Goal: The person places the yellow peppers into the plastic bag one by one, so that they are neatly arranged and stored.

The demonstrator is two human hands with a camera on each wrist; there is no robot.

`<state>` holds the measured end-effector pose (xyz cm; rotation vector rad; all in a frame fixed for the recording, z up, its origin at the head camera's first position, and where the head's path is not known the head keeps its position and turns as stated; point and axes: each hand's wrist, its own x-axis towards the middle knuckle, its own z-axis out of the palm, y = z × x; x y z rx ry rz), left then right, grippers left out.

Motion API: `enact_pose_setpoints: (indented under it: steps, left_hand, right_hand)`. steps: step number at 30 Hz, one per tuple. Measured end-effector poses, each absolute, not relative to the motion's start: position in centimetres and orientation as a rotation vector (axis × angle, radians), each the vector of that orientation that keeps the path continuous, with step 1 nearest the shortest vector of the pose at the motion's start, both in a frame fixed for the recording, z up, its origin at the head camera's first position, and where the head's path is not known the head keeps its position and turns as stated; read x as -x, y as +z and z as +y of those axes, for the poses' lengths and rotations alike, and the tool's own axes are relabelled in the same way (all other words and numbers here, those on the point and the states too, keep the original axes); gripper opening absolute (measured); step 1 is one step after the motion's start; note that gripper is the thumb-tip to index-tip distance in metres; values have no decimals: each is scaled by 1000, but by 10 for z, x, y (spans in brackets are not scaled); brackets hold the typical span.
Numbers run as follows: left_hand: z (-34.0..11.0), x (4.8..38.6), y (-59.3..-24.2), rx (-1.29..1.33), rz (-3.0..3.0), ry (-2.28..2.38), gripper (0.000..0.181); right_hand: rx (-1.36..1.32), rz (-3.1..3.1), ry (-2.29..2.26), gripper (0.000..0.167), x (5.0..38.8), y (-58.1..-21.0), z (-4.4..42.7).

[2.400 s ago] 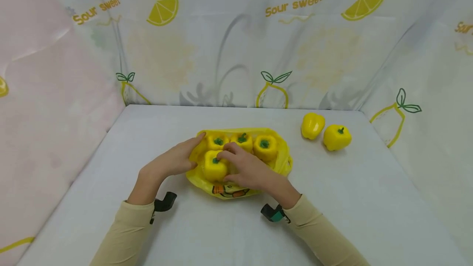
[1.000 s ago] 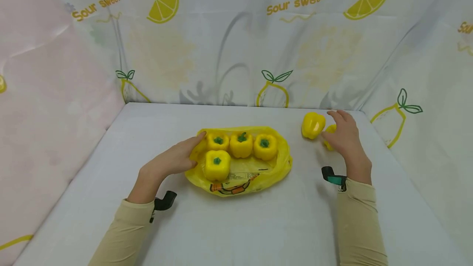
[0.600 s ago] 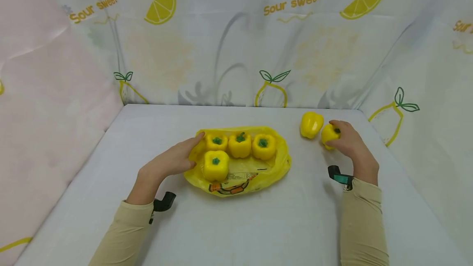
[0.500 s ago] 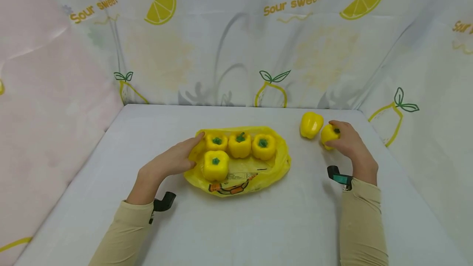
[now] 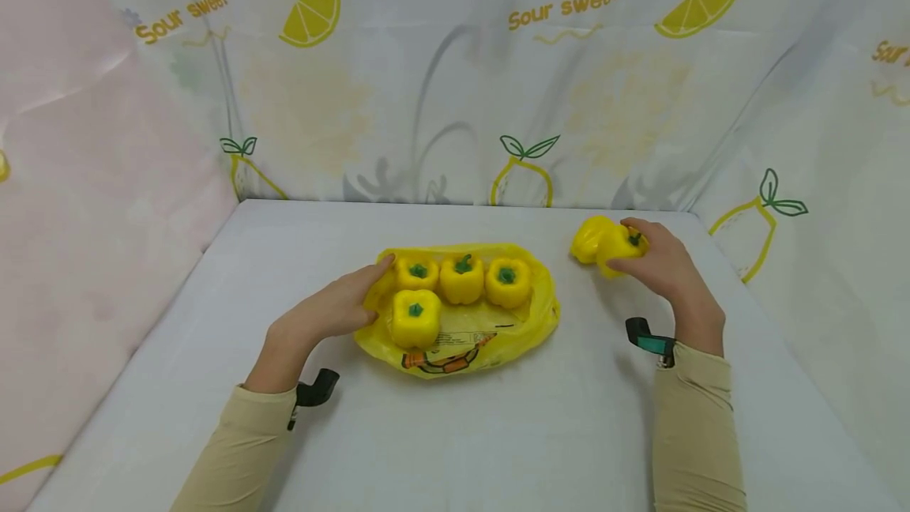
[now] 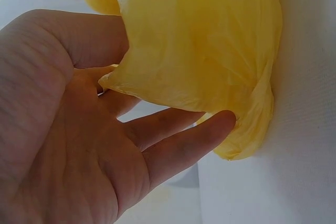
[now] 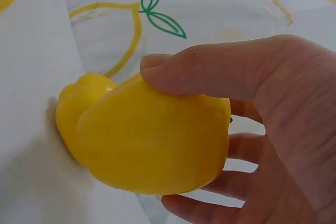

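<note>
My right hand (image 5: 664, 263) grips a yellow bell pepper (image 5: 615, 251) with a green stem, at the back right of the table. In the right wrist view the thumb lies along one side of this bell pepper (image 7: 157, 140) and the fingers are behind it. A second bell pepper (image 5: 588, 239) lies just left of it, partly covered. My left hand (image 5: 330, 308) holds the left edge of a yellow plastic bag (image 5: 536, 338). In the left wrist view the rim of the bag (image 6: 199, 40) runs between thumb and fingers. Several yellow bell peppers (image 5: 462, 280) stand upright in the bag.
A white-covered table (image 5: 455, 441) bears everything. A printed curtain (image 5: 398, 85) with lemon drawings rises behind its far edge and at both sides. Black wrist cameras (image 5: 317, 388) stick out from the beige sleeves.
My right hand left the bag, reached to the back right and took hold of a bell pepper, then shifted it left. The other loose bell pepper moved slightly left. My left hand stayed put.
</note>
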<state>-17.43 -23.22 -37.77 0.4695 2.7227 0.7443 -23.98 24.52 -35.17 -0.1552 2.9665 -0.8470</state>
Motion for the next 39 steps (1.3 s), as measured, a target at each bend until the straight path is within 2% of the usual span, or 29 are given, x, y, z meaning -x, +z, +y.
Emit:
enact_pose_setpoints:
  steps: [11,21,28,39]
  left_hand:
    - [-233,176,-379,-478,2721,748,80]
    - [-233,177,-382,-471,2718,760,80]
    - [-233,177,-381,-464,2712,765,81]
    - [-232,176,-378,-458,2712,762,82]
  right_hand:
    - [313,2959,-983,80,220,-319,209]
    - [592,2901,-927,79,205,-310,157]
    - [741,2828,-795,81,191,-314,121]
    - [826,2736,-543,76,181,-343,67]
